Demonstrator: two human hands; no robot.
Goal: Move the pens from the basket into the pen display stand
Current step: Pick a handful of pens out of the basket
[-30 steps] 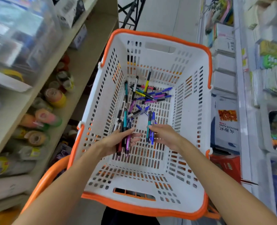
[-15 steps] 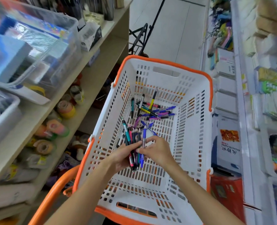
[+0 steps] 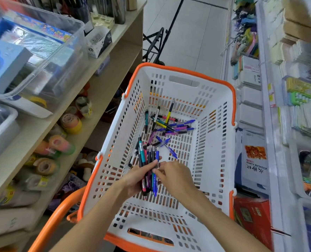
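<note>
White basket (image 3: 213, 160): loose pens (image 3: 171, 124) lie beyond both hands.
Left hand (image 3: 132, 179): grips a pen bundle (image 3: 147, 160) — upright.
Right hand (image 3: 174, 176): pinches the bundle's side.

L hand (image 3: 132, 179) grips pen bundle (image 3: 148, 166) over basket (image 3: 214, 142); R hand (image 3: 174, 176) pinches bundle; loose pens (image 3: 171, 124) on basket floor.

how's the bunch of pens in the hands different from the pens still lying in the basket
The held bunch of pens is gathered side by side, all pointing one way; the loose pens lie scattered and crossed at many angles. The bunch is gripped by the left hand, with the right hand pinching it; the loose pens lie untouched on the floor of the basket. Both are mixed-colour pens, and both are within the basket's walls.
</note>
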